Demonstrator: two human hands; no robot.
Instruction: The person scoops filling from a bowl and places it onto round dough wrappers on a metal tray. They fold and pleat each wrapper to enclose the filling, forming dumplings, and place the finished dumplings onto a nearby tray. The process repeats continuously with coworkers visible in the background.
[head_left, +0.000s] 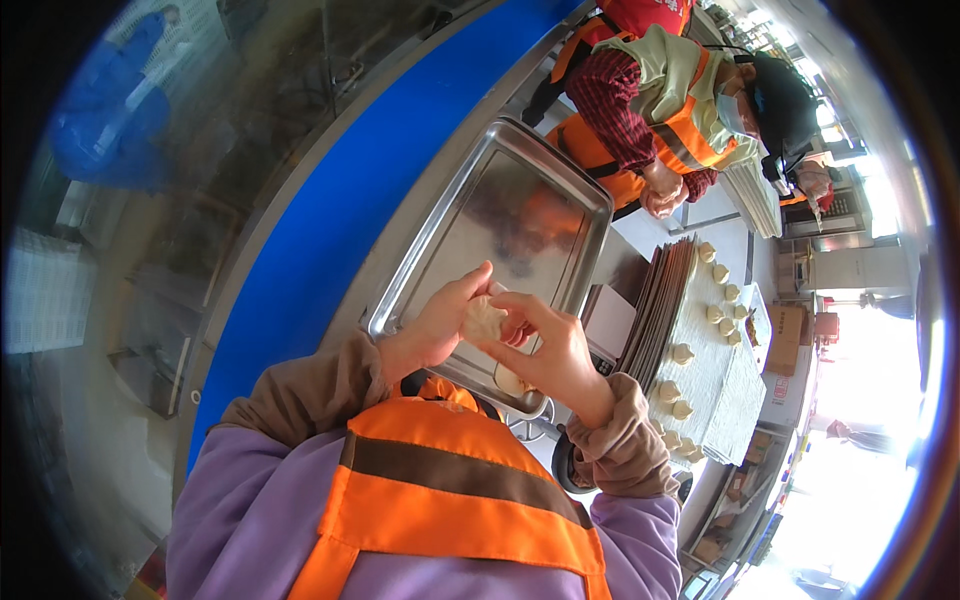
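Above the near part of a shallow stainless steel tray, my left hand cups a piece of pale dough with its thumb raised. My right hand touches the same dough from the other side, thumb and forefinger at its edge. Whether the dough holds a filling cannot be told. Another pale, rounded piece lies in the tray's near corner, partly hidden by my right hand. The rest of the tray's visible base reflects orange and dark shapes.
Right of the tray stands a small scale, beside a stack of boards. Several pleated dough buns sit on a cloth-like sheet. A co-worker stands beyond the tray, hands together. A blue strip runs along the left.
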